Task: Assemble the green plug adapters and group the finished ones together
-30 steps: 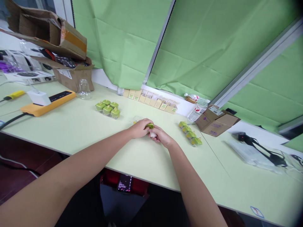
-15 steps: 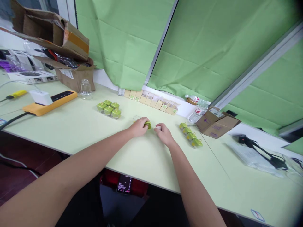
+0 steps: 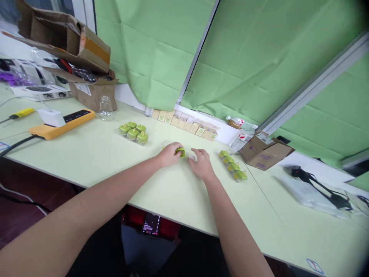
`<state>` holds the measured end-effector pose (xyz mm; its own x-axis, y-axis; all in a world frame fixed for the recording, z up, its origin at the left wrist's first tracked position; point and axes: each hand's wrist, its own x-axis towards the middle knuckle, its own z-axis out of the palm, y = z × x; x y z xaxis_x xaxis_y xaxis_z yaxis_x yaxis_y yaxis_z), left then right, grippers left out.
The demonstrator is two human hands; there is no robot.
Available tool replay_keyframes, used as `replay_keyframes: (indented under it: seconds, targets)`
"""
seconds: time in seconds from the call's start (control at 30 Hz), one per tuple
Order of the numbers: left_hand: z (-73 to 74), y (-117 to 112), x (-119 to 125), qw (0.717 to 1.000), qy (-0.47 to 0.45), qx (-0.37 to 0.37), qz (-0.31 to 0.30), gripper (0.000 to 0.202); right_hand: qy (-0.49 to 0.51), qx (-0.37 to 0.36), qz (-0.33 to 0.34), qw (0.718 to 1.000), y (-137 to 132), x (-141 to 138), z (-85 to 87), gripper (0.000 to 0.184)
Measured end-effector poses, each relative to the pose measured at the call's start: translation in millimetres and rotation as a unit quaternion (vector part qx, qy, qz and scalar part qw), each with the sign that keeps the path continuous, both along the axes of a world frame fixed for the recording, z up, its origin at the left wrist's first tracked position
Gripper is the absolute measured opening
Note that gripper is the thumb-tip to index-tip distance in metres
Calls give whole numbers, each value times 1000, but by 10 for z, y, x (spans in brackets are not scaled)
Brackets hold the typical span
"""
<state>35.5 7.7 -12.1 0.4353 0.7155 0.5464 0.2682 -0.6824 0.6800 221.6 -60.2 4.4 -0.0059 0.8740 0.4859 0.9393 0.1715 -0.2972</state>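
My left hand (image 3: pixel 170 154) is closed around a small green lid (image 3: pixel 180 152), whose hollow side faces right. A clear container edge with a bit of yellow shows behind that hand, mostly hidden. My right hand (image 3: pixel 201 163) is just to the right, its thumb and fingers apart. By its thumb tip is a small white piece (image 3: pixel 191 157); whether it touches the thumb I cannot tell. To the left stands a group of small clear containers with green lids (image 3: pixel 132 133). A slanting row of the same green-lidded containers (image 3: pixel 233 166) lies right of my right hand.
Small cardboard boxes (image 3: pixel 187 125) line the wall. An orange power strip (image 3: pixel 62 124), a clear jar (image 3: pixel 105 109) and cardboard boxes (image 3: pixel 93 92) are at left. Plastic bottles (image 3: pixel 240 140), an open carton (image 3: pixel 261 152) and a black cabled device (image 3: pixel 319 188) are at right. A phone (image 3: pixel 151 224) lies below the table edge.
My right hand's fingers have spread apart from a pinch around the small white piece. The green lid in my left hand has tilted a little. The view has shifted slightly.
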Motion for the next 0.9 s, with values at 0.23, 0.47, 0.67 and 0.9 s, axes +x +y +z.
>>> replay_keyframes:
  seconds: [0.23, 0.47, 0.67, 0.9]
  targets:
    - [52, -57, 17, 998, -44, -41, 5, 30, 103, 30, 147, 983, -22, -270, 113, 18]
    - [42, -91, 91, 987, -93, -118, -56, 41, 140, 42, 111, 983, 44, -306, 1, 28]
    - [-52, -78, 151, 982, -108, -97, -120, 62, 253, 32, 82, 963, 74, -257, -12, 20]
    - [-59, -85, 126, 983, -80, -80, -143, 63, 329, 25, 56, 942, 85, -262, 1, 19]
